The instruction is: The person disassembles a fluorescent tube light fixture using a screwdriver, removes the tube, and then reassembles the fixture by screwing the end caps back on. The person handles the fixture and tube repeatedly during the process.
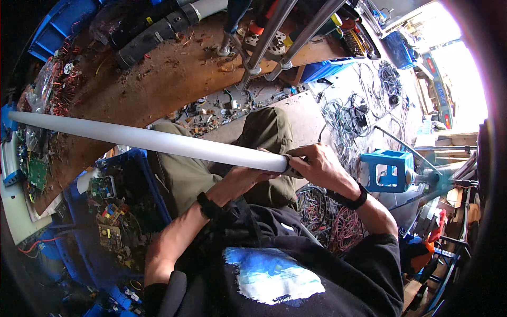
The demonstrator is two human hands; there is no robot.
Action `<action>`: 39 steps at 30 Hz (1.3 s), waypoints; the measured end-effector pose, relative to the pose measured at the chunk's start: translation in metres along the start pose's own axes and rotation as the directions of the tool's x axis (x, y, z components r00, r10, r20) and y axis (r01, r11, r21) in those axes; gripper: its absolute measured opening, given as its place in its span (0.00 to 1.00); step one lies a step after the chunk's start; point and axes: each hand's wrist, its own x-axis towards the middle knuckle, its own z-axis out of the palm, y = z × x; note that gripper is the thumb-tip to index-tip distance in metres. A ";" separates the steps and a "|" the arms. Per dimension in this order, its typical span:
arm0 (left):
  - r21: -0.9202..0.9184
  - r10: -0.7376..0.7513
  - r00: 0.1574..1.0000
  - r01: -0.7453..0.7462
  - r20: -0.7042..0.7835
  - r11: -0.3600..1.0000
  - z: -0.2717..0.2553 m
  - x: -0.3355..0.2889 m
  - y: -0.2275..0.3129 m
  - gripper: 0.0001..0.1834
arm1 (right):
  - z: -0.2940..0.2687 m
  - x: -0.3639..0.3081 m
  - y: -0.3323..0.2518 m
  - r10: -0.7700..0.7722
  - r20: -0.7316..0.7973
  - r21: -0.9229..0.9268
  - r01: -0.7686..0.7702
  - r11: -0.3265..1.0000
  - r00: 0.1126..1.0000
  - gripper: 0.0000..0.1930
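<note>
White and long, the tube (148, 140) runs across the person's lap from its far end at nine o'clock to its near end at the centre, where both hands meet it. The right hand (317, 166) has its grip clamped around the grey end cap (290, 168), fingers curled over the top. The left hand (245, 179) sits just under the tube beside the cap, its grip closed against the underside; almost all of the tube lies out to ten o'clock of both grips. Beneath the tube's middle is a blue crate (132, 211) of circuit boards, at seven o'clock. The wooden tabletop (158, 79) lies at eleven o'clock, and tangled wires (338, 222) at four o'clock.
</note>
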 end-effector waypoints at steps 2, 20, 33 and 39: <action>-0.035 0.020 0.999 -0.019 0.027 0.999 -0.003 0.003 -0.006 0.22 | 0.001 0.001 0.001 -0.016 -0.008 -0.001 0.016 1.000 1.000 0.16; -0.271 -0.098 0.985 0.055 -0.145 0.961 -0.005 0.014 -0.039 0.22 | 0.006 0.009 -0.001 0.009 0.068 -0.052 -0.006 0.999 0.998 0.16; -0.356 -0.083 0.989 0.034 -0.123 0.934 -0.009 0.017 -0.052 0.25 | 0.010 0.014 0.019 0.064 0.093 0.026 -0.067 0.997 0.994 0.17; -0.257 -0.031 0.995 0.005 -0.097 0.966 -0.002 0.015 -0.048 0.22 | 0.009 0.022 0.035 0.096 0.168 0.095 -0.113 0.989 0.981 0.18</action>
